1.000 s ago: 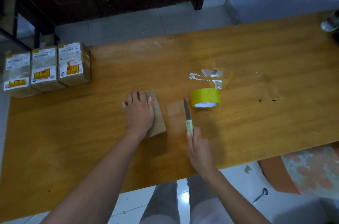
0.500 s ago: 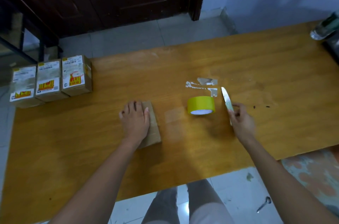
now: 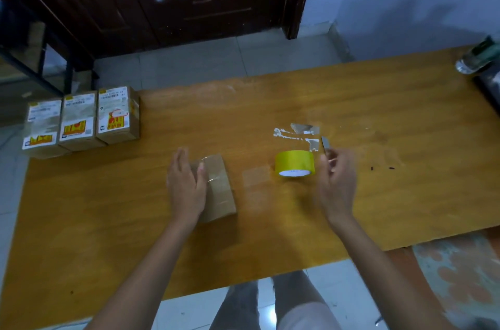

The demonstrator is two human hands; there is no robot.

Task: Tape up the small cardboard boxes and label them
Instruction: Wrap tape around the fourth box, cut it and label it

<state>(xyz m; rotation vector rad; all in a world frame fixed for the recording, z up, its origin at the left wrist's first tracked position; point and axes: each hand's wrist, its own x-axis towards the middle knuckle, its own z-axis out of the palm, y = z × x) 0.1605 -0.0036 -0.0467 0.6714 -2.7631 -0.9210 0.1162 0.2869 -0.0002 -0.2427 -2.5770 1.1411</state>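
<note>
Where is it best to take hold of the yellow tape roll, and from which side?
Grip the yellow tape roll across its curved outer band, coming from above. It seems to stand on edge on the table, its open core facing the person, so thumb and fingers can probably straddle it.

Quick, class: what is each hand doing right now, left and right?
Left hand: open, fingers straight, resting against the plain cardboard box.
Right hand: fingers curled round the knife, blade pointing away, beside the tape roll.

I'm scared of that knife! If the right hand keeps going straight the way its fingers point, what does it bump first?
Probably the torn tape scraps stuck on the table, just beyond the right hand and its knife. The yellow tape roll sits off to the side, likely missed. Height is hard to judge.
</note>
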